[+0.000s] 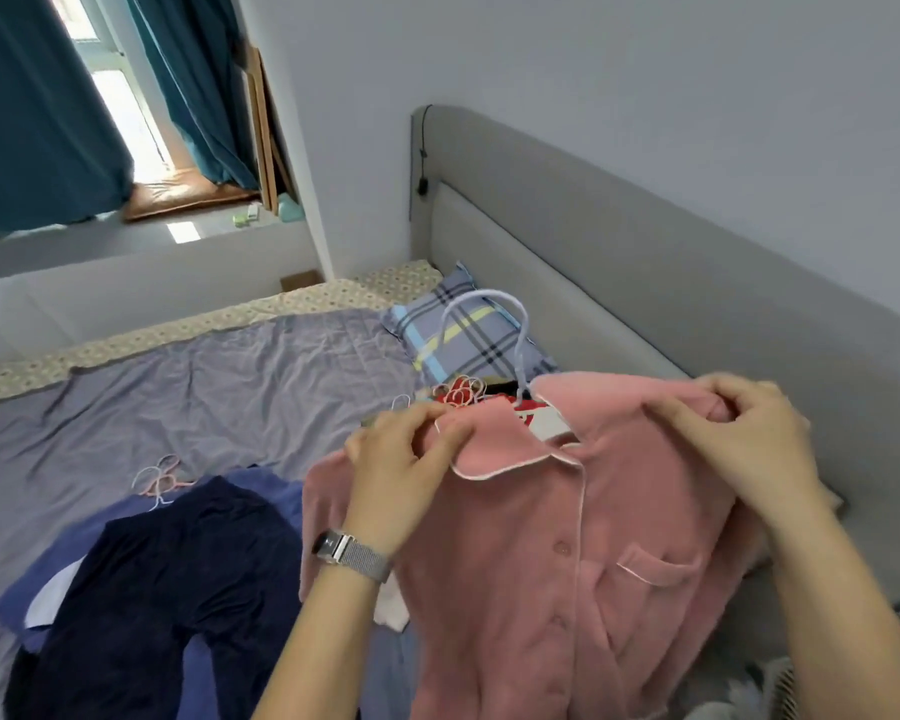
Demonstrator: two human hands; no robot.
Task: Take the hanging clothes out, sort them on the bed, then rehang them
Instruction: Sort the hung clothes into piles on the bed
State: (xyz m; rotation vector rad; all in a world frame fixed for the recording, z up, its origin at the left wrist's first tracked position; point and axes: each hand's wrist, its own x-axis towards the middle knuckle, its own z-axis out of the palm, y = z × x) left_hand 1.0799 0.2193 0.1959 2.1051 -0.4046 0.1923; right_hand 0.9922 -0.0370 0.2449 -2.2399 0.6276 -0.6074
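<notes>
Left hand: the left hand (pixel 404 462) pinches the left shoulder of the pink pajama shirt (pixel 567 563), fingers curled round the fabric beside the collar; a metal mesh watch (pixel 352 556) sits on its wrist.
Right hand: the right hand (pixel 739 433) grips the right shoulder of the same shirt, fingers bunched over a fold of cloth.
Pink pajama shirt: held up between the 2 hands over the near right part of the bed, front facing the camera, with white piping on the collar, a button placket and 1 chest pocket.
Hanger: a pale blue hanger (pixel 510 324) has its hook rising out of the shirt's collar opening; whether its arms fill both shoulders cannot be told.
Dark clothes: a navy garment (pixel 167 589) lies flat on a blue garment (pixel 276 491) at the near left, just beside the pink shirt.
Loose hangers: a small cluster of pink and white hangers (pixel 159 478) lies at the top edge of the blue garment.
Farther pile: red and dark clothes with more hanger hooks (pixel 461 394) lie behind the shirt's collar, near the pillow.
Bed: grey-lilac sheet (pixel 204 387), rumpled.
Pillow: plaid pillow (pixel 468 335) against the grey headboard (pixel 645 262).
Background: teal curtains (pixel 37 122) at the window, far left.
</notes>
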